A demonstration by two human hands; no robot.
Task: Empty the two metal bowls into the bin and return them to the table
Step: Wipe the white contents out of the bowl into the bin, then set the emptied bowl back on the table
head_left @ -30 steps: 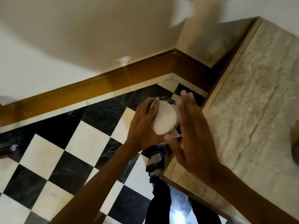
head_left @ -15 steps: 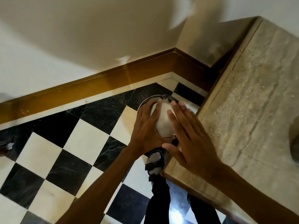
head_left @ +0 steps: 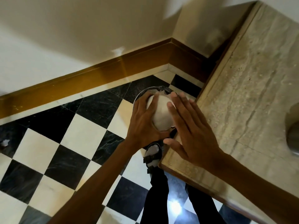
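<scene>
My left hand (head_left: 142,120) clasps an upturned, pale-looking round metal bowl (head_left: 161,113), fingers spread over its left side and thumb curled under its near rim. My right hand (head_left: 191,130) lies flat against the bowl's right side, fingers straight and close together, touching rather than gripping. I hold the bowl mouth-down directly over the round dark-rimmed bin (head_left: 145,92), which stands on the black-and-white chequered tile floor (head_left: 64,151) just left of the beige marble-topped table (head_left: 250,94). A second round metal bowl (head_left: 293,138) sits on the table at the far right edge of view, only partly visible. My sandalled foot (head_left: 152,155) stands just near of the bin.
</scene>
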